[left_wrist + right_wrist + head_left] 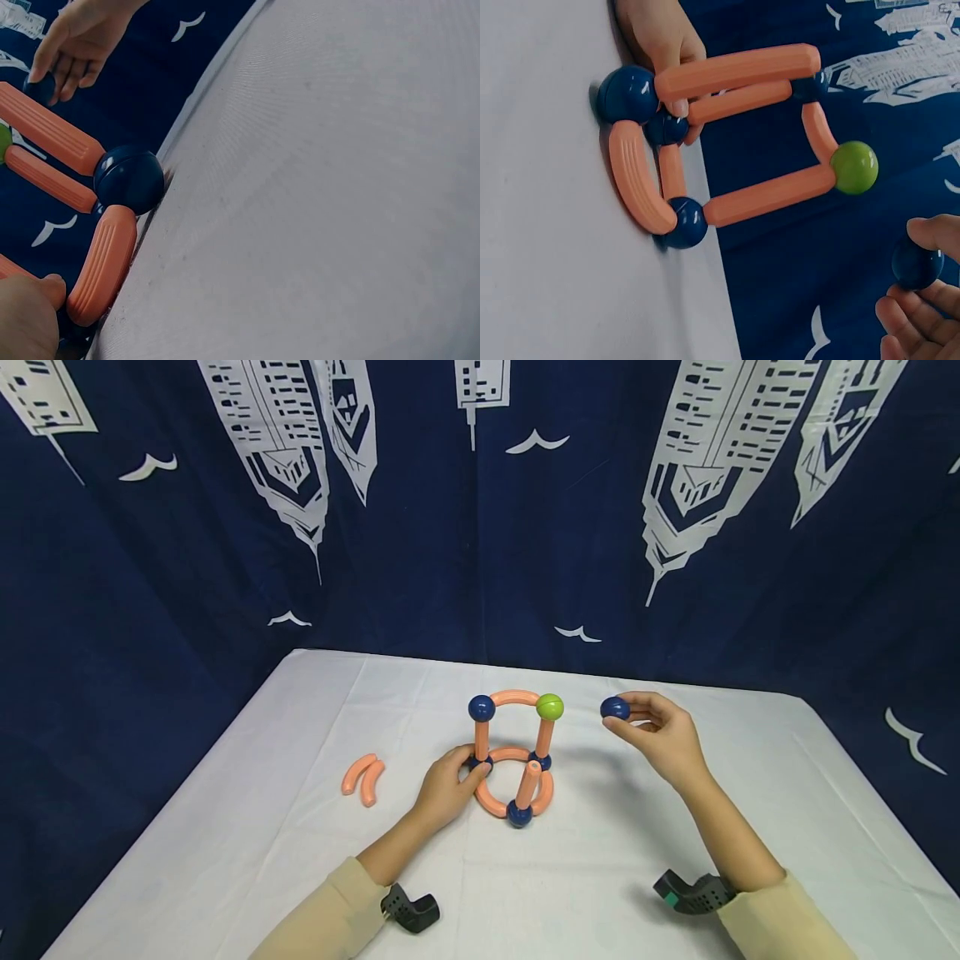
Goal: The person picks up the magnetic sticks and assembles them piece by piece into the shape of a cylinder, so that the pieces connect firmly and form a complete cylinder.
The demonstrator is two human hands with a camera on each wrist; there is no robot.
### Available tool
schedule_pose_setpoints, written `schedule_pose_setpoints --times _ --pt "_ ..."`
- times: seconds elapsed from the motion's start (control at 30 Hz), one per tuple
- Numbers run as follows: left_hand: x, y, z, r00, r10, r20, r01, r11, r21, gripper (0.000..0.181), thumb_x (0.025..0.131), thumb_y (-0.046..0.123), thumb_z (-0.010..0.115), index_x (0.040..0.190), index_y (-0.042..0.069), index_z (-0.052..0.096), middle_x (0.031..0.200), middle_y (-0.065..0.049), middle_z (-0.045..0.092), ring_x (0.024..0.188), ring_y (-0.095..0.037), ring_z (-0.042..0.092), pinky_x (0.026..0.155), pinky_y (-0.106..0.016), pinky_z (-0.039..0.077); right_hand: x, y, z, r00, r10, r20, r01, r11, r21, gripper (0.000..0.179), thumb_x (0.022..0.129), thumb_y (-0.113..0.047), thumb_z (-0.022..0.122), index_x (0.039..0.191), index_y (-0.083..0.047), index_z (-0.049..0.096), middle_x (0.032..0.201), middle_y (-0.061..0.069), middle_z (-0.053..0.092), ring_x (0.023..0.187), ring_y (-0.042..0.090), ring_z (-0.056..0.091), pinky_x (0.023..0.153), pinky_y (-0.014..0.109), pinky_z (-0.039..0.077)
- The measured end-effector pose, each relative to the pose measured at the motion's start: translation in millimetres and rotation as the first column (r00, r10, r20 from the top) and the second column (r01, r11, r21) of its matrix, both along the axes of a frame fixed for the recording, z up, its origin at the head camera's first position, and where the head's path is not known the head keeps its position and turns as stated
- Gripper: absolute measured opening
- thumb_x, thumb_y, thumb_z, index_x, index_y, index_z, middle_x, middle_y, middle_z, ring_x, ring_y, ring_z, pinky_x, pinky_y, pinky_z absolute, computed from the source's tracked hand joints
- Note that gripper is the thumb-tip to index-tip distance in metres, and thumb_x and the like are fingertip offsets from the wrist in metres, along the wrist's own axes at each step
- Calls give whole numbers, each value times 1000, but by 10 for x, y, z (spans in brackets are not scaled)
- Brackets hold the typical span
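On the white table stands a frame of orange rods and balls. Its base ring joins curved rods [491, 802] with blue balls, and three straight rods rise from them. The front upright rod [528, 787] has a bare top end. A curved rod [515, 697] links a blue ball [482, 708] and a green ball [550, 707] on the two rear uprights. My left hand [444, 792] grips the frame at its left base ball [481, 763], which the fingers partly hide. To the right of the frame, my right hand [667, 735] pinches a loose blue ball [614, 707] above the table.
Two loose curved orange rods [363, 779] lie side by side on the white tablecloth [390, 693], left of my left hand. Behind the table hangs a dark blue curtain [480, 568] with white building and bird prints. A black wrist device [411, 910] sits at the left sleeve.
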State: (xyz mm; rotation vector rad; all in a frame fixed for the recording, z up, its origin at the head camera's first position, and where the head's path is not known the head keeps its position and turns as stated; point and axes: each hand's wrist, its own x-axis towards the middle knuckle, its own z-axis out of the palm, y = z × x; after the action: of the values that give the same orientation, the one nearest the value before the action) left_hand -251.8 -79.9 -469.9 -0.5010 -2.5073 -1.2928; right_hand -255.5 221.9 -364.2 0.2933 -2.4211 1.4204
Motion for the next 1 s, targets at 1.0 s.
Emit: schedule_pose_setpoints --times 1.0 --pt "-2 -2 -4 999 3 39 -3 1000 1 27 96 22 64 117 6 65 114 -10 66 111 -26 60 95 -44 46 355 -482 48 947 317 -55 -319 947 -33 34 81 -4 78 113 -2 66 103 7 68 89 12 61 77 25 49"
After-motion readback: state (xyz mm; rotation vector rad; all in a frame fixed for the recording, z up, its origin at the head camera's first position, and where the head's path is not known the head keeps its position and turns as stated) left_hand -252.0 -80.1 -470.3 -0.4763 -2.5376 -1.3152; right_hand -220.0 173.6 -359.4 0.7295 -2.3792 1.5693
